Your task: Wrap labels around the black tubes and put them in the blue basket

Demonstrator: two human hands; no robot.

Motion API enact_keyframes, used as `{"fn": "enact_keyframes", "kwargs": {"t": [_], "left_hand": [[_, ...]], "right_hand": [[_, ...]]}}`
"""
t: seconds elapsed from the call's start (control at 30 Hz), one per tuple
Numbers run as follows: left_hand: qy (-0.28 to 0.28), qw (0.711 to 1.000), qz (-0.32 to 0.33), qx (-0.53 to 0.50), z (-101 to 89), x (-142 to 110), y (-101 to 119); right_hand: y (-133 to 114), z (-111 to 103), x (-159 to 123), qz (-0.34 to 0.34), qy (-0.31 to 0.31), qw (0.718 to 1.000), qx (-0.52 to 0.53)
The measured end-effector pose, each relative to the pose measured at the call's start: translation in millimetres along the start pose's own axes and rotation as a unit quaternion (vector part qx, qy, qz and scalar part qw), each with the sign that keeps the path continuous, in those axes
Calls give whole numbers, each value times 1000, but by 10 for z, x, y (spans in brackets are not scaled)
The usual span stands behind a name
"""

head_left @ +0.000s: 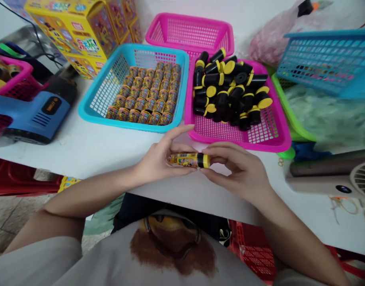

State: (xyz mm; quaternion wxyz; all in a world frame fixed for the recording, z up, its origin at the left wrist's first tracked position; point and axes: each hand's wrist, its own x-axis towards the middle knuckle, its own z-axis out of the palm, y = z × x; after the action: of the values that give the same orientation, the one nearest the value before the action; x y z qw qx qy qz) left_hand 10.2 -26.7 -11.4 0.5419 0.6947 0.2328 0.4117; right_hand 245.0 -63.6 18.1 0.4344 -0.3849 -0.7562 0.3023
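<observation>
Over the near edge of the table, a small capped tube lies sideways between my two hands. It has a yellow cartoon-printed label, a black band and a yellow cap at its right end. My left hand is closed around the labelled part, its index finger raised. The fingertips of my right hand pinch the capped end. Just beyond, a blue basket holds rows of similar printed tubes standing close together. To its right, a pink basket contains a loose heap of black tubes with yellow caps.
A blue heat gun lies at the left. Yellow printed boxes are stacked behind it. Another pink basket stands at the back. On the right are a tilted blue basket, a green basket and a fan.
</observation>
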Motion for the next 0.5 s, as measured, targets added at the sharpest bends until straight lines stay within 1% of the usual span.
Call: {"fn": "enact_keyframes", "kwargs": {"t": [0.07,0.13,0.2,0.3,0.37,0.43,0.5], "left_hand": [[3,999,0,32,1,-17,-17],[9,999,-5,49,16,-35,-12],[23,998,-20,53,45,-43,15],[56,997,-36,39,103,-21,63],[68,997,-38,5,140,16,74],[60,997,-32,-42,169,57,57],[19,998,-26,-61,186,88,19]], "right_hand": [[-2,32,-13,-15,6,999,-33],[7,72,-28,-31,31,998,-48],[22,127,-40,-69,51,993,-83],[55,233,-49,-156,41,970,-180],[81,300,-54,-186,50,952,-239],[102,347,-64,-208,80,934,-278],[114,374,-74,-236,95,927,-276]]}}
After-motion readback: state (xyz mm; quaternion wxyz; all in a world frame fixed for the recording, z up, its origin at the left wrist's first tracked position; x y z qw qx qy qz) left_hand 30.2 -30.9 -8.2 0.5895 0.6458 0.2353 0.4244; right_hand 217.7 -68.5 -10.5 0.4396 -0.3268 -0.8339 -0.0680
